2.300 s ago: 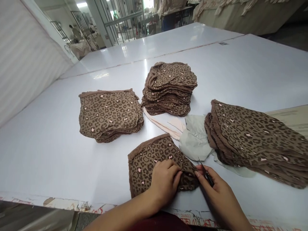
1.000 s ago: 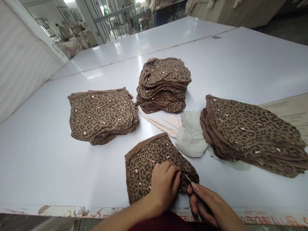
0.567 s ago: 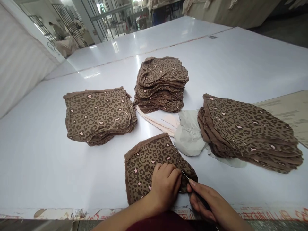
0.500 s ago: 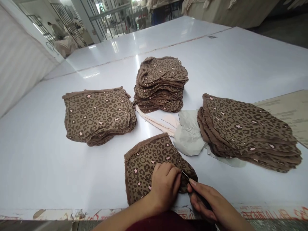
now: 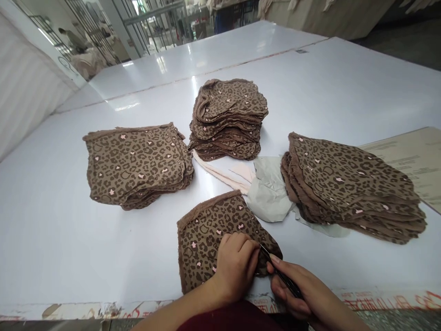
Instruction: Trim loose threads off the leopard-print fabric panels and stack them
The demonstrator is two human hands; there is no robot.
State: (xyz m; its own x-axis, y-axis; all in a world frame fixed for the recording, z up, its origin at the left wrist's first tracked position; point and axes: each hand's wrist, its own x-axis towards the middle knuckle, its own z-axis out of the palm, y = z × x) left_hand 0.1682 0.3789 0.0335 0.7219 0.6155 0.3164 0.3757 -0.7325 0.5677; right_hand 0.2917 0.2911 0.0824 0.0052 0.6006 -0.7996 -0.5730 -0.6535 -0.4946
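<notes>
A small pile of brown leopard-print fabric pieces (image 5: 206,234) lies at the near edge of the white table (image 5: 51,239). My left hand (image 5: 236,266) rests on its near right part, fingers curled and pinching the cloth edge. My right hand (image 5: 299,289) is closed round a thin dark pointed tool (image 5: 275,269), like tweezers or small snips. The tool's tip touches the fabric edge right beside my left fingertips.
Three more piles of the same fabric lie farther back: one at the left (image 5: 136,163), a tall one in the middle (image 5: 227,119), a wide one at the right (image 5: 351,188). Pale green and pink scraps (image 5: 267,188) lie between them. Brown cardboard (image 5: 409,158) sits at the far right.
My right hand has moved left from beside the pile, bringing the tool tip against the fabric edge at my left fingertips. My left hand has stayed on the pile.
</notes>
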